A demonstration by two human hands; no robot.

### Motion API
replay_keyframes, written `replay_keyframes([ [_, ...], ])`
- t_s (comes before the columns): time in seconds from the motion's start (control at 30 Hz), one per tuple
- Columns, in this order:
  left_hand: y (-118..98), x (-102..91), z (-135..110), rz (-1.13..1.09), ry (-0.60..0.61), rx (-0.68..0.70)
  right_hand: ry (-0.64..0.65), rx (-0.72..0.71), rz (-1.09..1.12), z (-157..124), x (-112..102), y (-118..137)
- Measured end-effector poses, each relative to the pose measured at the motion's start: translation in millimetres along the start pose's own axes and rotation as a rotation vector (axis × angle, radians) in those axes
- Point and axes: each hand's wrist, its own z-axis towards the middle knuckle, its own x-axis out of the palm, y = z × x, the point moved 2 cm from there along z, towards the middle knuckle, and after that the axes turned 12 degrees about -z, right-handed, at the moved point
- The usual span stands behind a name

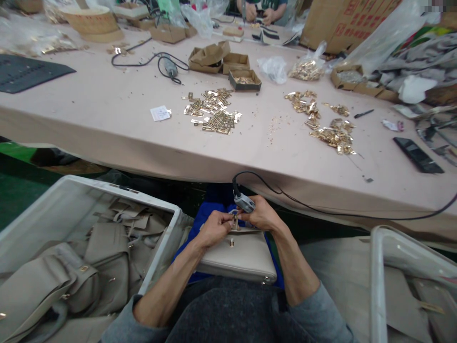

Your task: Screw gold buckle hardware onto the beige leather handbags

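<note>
"Both the left hand and the right hand are closing on things, aren't they?"

"Yes. The left is pinching a small gold piece at the edge of a beige bag. The right is gripping a grey corded tool, its fingers also meeting that piece. The tool's working end is hiding, so I can't tell where it's pointing."

"How is the bag lying?"

"It's resting on the person's lap over blue cloth, broad face up. Its long axis is running left to right, the right end slanting slightly towards the body. The edge under the hands is facing away, towards the surface."

"What's flanking the lap?"

"One pale crate is standing on the left, holding beige bags and parts; another crate is standing on the right."

"And on the surface?"

"A pinkish covering is draping over its near edge. Gold plates are lying scattered around the middle, a white label sitting to their left. Gold fittings are heaping up on the right, with a black phone lying beyond them to the right. Farther back, a second grey tool is trailing its cord beside small cardboard boxes."

"Anyone across the room?"

"A co-worker's hands are showing at the far side, near a large printed carton."
</note>
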Motion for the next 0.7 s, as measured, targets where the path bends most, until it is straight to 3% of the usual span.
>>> replay_keyframes([
  [0.3, 11.3, 0.4, 1.6, -0.302, 0.100, 0.014, 0.011, -0.005, -0.007, 0.7, -0.9, 2.5],
  [0.7, 10.8, 2.5, 1.6, -0.270, 0.062, -0.008, 0.003, -0.008, -0.004, -0.3, -0.2, 2.2],
])
